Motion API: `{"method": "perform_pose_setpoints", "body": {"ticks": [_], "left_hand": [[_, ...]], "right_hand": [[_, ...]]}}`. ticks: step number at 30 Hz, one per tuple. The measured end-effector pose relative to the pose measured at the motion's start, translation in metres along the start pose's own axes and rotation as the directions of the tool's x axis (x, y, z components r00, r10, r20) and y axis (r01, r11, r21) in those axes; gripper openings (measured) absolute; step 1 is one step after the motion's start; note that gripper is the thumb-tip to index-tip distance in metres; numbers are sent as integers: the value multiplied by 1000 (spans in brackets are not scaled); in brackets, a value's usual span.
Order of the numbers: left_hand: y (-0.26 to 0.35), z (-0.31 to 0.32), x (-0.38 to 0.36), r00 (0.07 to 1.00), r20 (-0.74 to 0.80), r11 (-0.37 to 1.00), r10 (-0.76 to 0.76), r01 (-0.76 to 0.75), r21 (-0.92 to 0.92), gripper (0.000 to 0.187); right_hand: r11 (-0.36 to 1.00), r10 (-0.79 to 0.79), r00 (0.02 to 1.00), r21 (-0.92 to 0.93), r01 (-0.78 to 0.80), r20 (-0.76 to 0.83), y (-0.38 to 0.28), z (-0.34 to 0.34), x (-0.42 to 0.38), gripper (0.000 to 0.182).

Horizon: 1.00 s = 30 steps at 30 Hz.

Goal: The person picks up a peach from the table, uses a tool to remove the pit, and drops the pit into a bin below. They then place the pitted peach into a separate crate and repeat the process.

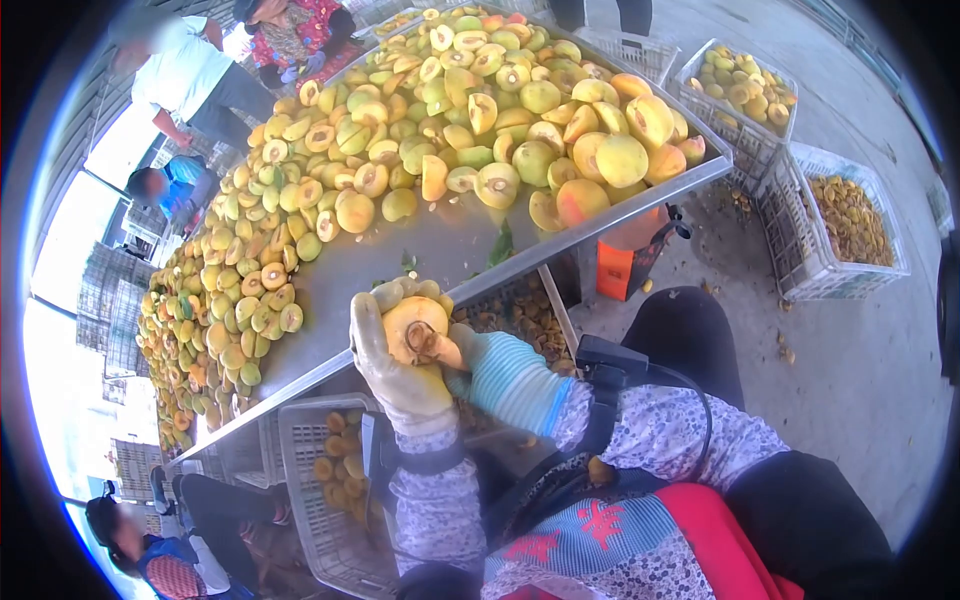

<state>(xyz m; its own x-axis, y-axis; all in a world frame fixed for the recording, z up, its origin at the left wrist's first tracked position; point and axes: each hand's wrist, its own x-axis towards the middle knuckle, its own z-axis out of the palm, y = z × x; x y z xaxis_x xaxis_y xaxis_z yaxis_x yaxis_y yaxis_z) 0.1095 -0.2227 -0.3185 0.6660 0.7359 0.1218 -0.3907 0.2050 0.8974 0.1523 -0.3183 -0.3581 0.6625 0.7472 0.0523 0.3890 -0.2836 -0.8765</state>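
My left hand (395,375), in a pale work glove, is shut on a halved yellow peach (412,325) with its cut face toward me. My right hand (500,372), in a blue striped glove, presses into the pit hollow of that peach half; whether it holds a tool is hidden. Both hands hover just in front of the near edge of a long metal table (430,250). A large heap of halved and whole peaches (420,120) covers the table beyond a bare strip.
A crate of pits (850,215) and a crate of peaches (742,90) stand on the concrete floor at right. A white crate (335,480) with peach pieces sits under the table by my left arm. Other people work at the table's far and left sides.
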Motion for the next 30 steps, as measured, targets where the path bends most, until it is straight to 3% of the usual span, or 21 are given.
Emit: {"method": "perform_pose_setpoints", "body": {"ticks": [2,4,7,11,13,17,19,22,30], "left_hand": [[-1,-1,0,1000,-28,1000,-8,7,-6,47],[3,-1,2,1000,-18,1000,-14,14,19,47],[3,-5,2,1000,-12,997,-13,14,76,47],[1,-3,1,998,-54,992,26,-19,125,47],[-1,-4,1,998,-41,987,56,-50,152,47],[-4,-7,0,997,-11,991,80,-78,105,47],[-2,-6,-1,998,-14,993,65,-64,100,47],[-3,-3,-3,999,-45,998,20,-18,58,46],[-2,9,-11,986,-167,999,7,2,54,51]], "right_hand": [[1000,14,1000,10,-14,27,-1,1,-2,34],[987,12,993,161,-31,118,0,2,-3,35],[986,-15,988,168,-11,153,-1,-2,-2,34],[987,50,984,139,-74,170,-7,-6,-4,33],[963,-24,987,269,-21,161,-3,-2,-5,32],[950,-49,987,311,0,150,-6,-3,-4,32],[988,41,984,138,-65,176,-14,-10,-5,33],[996,68,980,41,-77,186,-14,-15,-3,34],[998,56,978,-38,-49,200,-1,-13,-1,35]]}}
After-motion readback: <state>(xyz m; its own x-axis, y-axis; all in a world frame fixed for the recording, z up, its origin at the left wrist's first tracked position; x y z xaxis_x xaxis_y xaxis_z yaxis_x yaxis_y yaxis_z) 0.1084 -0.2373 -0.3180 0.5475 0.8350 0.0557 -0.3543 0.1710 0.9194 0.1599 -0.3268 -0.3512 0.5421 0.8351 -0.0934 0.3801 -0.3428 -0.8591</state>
